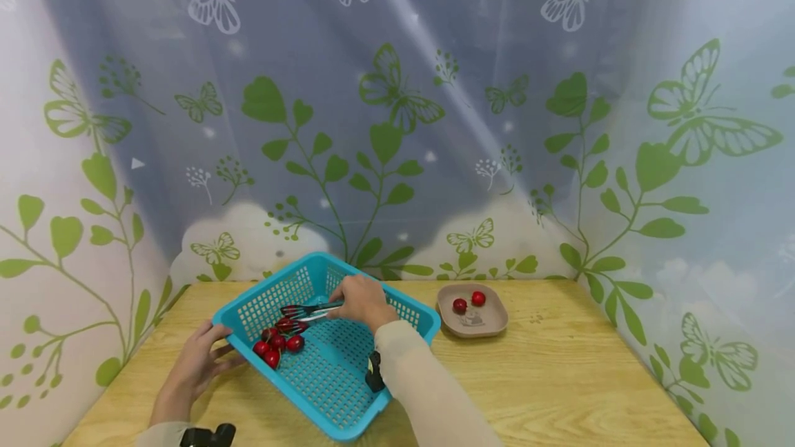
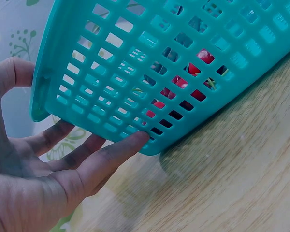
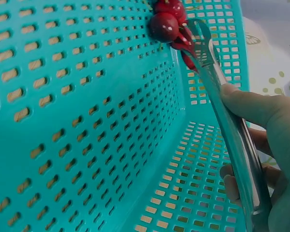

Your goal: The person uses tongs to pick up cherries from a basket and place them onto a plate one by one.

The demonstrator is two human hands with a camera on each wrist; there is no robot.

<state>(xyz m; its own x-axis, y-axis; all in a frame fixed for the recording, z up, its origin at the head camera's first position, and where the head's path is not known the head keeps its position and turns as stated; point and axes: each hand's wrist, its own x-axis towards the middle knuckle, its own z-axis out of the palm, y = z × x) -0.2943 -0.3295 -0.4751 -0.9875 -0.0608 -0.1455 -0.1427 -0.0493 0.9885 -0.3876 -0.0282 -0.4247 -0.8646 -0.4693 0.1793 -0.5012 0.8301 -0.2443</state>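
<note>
A blue plastic basket (image 1: 335,426) with perforated walls stands tilted toward the left on the wooden table. At its left corner my left hand (image 1: 195,361) grips it, thumb at the rim and fingers against the outer wall (image 2: 111,92). Metal tongs (image 3: 237,150) are held in my right hand (image 1: 363,299), inside the basket. Their tips reach the cherries (image 3: 165,26) gathered in the left corner; whether a cherry is between the tips, I cannot tell. Several red cherries (image 1: 278,343) lie in that corner.
To the right of the basket sits a beige square dish (image 1: 472,329) holding two cherries (image 1: 478,298). The wooden table (image 1: 559,385) ends at a curtain (image 1: 435,178) printed with butterflies and leaves, which surrounds the back and sides.
</note>
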